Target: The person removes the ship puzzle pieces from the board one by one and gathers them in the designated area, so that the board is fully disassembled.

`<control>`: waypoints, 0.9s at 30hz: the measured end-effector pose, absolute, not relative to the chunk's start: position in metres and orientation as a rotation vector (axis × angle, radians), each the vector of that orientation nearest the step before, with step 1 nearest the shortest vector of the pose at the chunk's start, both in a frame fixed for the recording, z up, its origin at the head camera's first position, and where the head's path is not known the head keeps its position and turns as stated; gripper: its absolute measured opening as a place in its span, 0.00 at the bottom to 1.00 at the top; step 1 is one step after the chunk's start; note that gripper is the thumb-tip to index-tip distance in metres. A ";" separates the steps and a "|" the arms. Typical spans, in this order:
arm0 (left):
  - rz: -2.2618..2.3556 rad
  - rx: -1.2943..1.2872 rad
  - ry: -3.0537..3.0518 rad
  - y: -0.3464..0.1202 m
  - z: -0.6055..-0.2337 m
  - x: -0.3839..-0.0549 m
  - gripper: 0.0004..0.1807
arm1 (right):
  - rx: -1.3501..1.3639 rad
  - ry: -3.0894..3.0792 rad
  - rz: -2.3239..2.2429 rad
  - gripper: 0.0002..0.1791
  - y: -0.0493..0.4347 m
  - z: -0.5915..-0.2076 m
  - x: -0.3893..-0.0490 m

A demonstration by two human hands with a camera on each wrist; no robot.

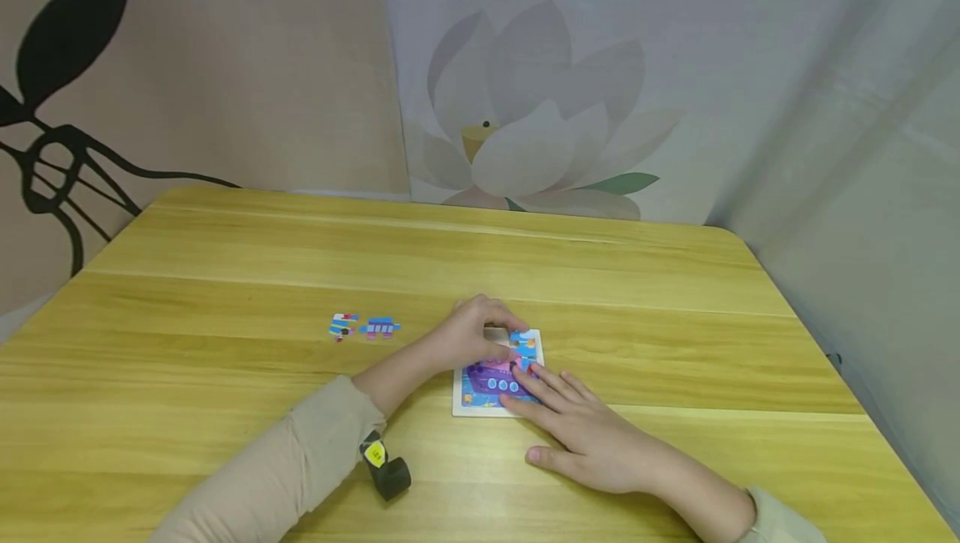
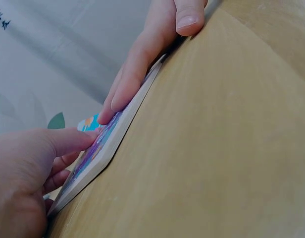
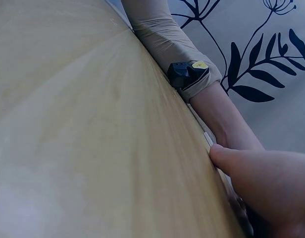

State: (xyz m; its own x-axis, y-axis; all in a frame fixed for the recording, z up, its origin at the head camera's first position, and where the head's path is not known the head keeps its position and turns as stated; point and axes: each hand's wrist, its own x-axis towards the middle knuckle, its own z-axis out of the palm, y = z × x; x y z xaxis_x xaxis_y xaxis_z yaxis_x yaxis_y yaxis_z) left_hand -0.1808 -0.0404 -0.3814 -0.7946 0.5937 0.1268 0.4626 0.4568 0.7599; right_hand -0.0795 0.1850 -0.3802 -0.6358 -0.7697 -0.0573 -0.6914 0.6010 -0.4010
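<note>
A small jigsaw puzzle in a white frame lies flat on the table, showing a purple ship on blue. Over its upper part, my left hand pinches a blue-and-orange puzzle piece between thumb and fingers. That piece stands tilted up from the board in the left wrist view. My right hand rests its straight fingers on the right side of the puzzle, thumb spread off to the side. In the right wrist view the right hand covers most of the board.
Two loose puzzle pieces or small clusters, one multicoloured and one blue and purple, lie left of the board. A black wrist camera hangs at the left sleeve. Behind the wooden table hangs a flower-printed curtain.
</note>
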 end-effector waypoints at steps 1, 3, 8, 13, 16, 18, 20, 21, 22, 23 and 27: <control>1.271 0.923 2.537 -0.040 -0.382 -0.181 0.17 | -1.211 2.602 -0.514 0.32 0.185 -0.380 -0.079; 1.324 0.900 2.511 -0.040 -0.384 -0.181 0.15 | -1.212 2.601 -0.514 0.32 0.185 -0.381 -0.079; 1.461 0.801 2.448 -0.038 -0.385 -0.180 0.09 | -1.211 2.610 -0.494 0.32 0.185 -0.381 -0.080; 1.531 0.737 2.440 -0.038 -0.384 -0.179 0.07 | -1.213 2.616 -0.485 0.33 0.185 -0.381 -0.080; 1.556 0.719 2.440 -0.039 -0.382 -0.179 0.06 | -1.213 2.616 -0.484 0.33 0.185 -0.380 -0.080; 1.580 0.714 2.434 -0.041 -0.381 -0.179 0.07 | -1.212 2.614 -0.482 0.33 0.185 -0.380 -0.080; 1.599 0.709 2.429 -0.043 -0.379 -0.180 0.07 | -1.212 2.612 -0.478 0.33 0.184 -0.380 -0.080; 1.603 0.700 2.429 -0.045 -0.378 -0.180 0.06 | -1.210 2.609 -0.478 0.33 0.184 -0.380 -0.080; 1.609 0.695 2.428 -0.047 -0.378 -0.181 0.06 | -1.207 2.606 -0.479 0.33 0.184 -0.380 -0.080; 1.613 0.689 2.428 -0.049 -0.376 -0.181 0.06 | -1.206 2.605 -0.478 0.33 0.184 -0.380 -0.080; 1.587 0.696 2.447 -0.058 -0.370 -0.183 0.05 | -1.197 2.601 -0.490 0.33 0.185 -0.379 -0.079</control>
State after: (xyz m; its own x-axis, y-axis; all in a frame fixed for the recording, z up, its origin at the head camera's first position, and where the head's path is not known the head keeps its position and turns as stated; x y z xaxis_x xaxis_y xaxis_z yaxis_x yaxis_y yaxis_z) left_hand -0.1831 -0.0582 -0.3696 -0.8826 0.4524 0.1282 0.3016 0.3355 0.8925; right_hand -0.0795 0.1846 -0.3792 -0.6372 -0.7672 -0.0732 -0.6879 0.6090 -0.3949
